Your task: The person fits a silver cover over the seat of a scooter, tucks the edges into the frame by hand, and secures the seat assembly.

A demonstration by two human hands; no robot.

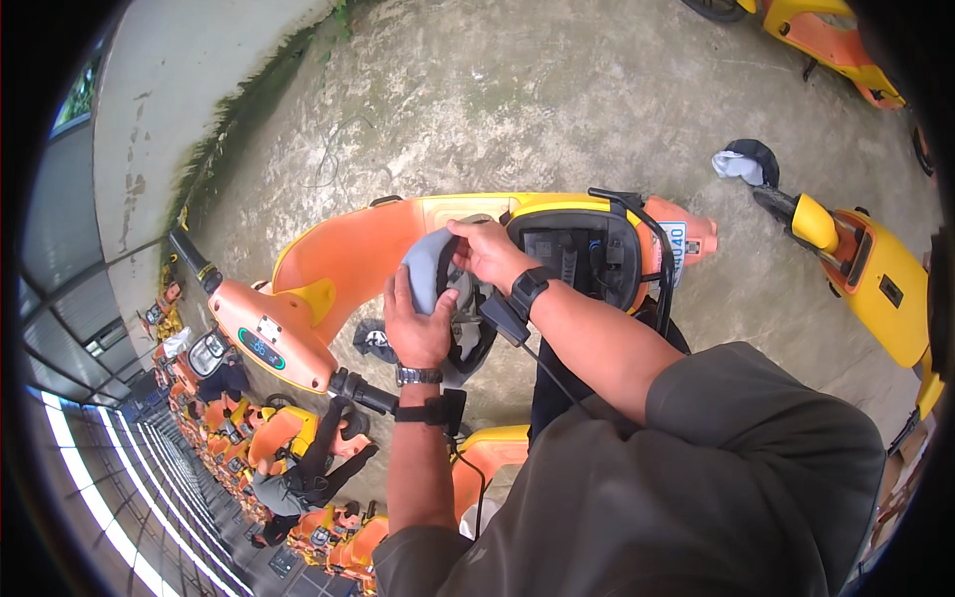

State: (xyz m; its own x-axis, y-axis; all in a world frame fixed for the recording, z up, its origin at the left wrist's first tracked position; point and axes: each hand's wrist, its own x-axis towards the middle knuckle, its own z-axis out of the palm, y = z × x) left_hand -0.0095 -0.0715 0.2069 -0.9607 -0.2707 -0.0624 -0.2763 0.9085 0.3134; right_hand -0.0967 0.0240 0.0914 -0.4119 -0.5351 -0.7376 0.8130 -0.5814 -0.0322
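Both hands hold a limp, light grey and black fabric cover (430, 269), partly bunched, above the footwell of an orange and yellow electric scooter (343, 249). My left hand (418, 326) grips its near side, with the thumb pressed on the folded cloth. My right hand (487, 254) pinches its upper edge. Beside my right hand lies the scooter's uncovered under-seat compartment (582, 254), with a dark interior and parts inside. The fingers partly hide the cover, so its full shape cannot be told.
The scooter's handlebar with a lit display (261, 348) is at left. A dark, pale-lined piece (374, 340) lies on the floor below; a similar one (746, 162) lies at right by another yellow scooter (875, 284). Another person (298, 483) works among parked scooters at lower left.
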